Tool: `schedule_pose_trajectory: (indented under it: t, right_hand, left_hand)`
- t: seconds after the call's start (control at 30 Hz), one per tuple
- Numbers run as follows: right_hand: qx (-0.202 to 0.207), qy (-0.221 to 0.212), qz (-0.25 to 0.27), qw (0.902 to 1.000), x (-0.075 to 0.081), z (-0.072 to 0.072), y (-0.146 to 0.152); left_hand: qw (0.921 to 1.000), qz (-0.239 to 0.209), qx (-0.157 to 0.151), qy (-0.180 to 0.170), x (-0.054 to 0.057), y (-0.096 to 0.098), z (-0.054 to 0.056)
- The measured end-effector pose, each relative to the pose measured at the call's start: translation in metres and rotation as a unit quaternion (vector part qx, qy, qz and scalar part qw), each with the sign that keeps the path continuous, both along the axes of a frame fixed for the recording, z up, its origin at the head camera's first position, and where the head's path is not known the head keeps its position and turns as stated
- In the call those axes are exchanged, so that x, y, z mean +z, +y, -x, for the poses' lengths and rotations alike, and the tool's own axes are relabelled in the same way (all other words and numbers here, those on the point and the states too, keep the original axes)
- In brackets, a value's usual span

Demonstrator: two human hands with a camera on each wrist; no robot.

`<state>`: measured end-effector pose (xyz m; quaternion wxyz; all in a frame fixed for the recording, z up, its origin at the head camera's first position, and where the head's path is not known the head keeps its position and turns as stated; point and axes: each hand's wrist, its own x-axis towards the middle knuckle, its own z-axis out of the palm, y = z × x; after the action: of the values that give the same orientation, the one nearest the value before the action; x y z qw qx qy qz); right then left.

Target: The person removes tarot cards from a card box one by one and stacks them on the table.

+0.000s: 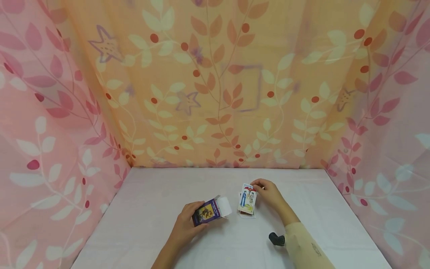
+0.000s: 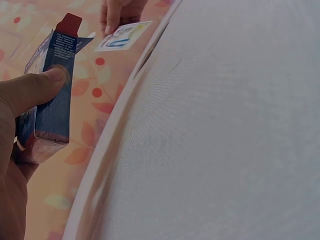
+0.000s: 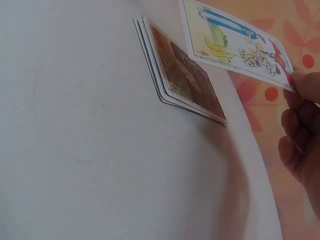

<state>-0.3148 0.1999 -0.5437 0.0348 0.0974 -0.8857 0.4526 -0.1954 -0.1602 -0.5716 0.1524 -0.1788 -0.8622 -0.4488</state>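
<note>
My left hand [image 1: 186, 222] grips a dark blue card box [image 1: 206, 212] with a picture on its front, thumb along one narrow side. The box's white end flap [image 1: 224, 206] stands open toward the right. In the right wrist view, a picture card [image 3: 240, 45] is pinched at one end between the thumb and fingers of my right hand [image 3: 302, 125]. Below that card a small, slightly uneven stack of cards [image 3: 185, 80] lies on the white table, its top card brownish. From the head view, the held card covers most of the stack.
A short black object [image 1: 277, 239] shows beside my right sleeve [image 1: 307, 244]; its kind is unclear. The white tabletop [image 1: 154, 186] meets patterned curtains [image 1: 215, 112] at the back and on both sides.
</note>
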Motion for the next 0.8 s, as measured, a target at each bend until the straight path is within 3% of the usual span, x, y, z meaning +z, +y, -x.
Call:
schedule_pose_trajectory:
  t: [0.27,0.6,0.8]
  right_hand:
    - [0.037,-0.031,-0.016,0.9987,-0.007,0.009,-0.002]
    - [0.029,-0.080,-0.007,0.9963,-0.016,0.012,-0.005]
    - [0.018,-0.083,-0.001,0.9963,-0.025,0.014,-0.003]
  left_hand:
    - [1.0000,0.003,0.002,0.000,0.000,0.000,-0.001]
    - [0.9999,0.005,0.007,-0.009,-0.001,0.001,-0.002]
    - [1.0000,0.006,0.004,-0.002,-0.002,0.000,-0.001]
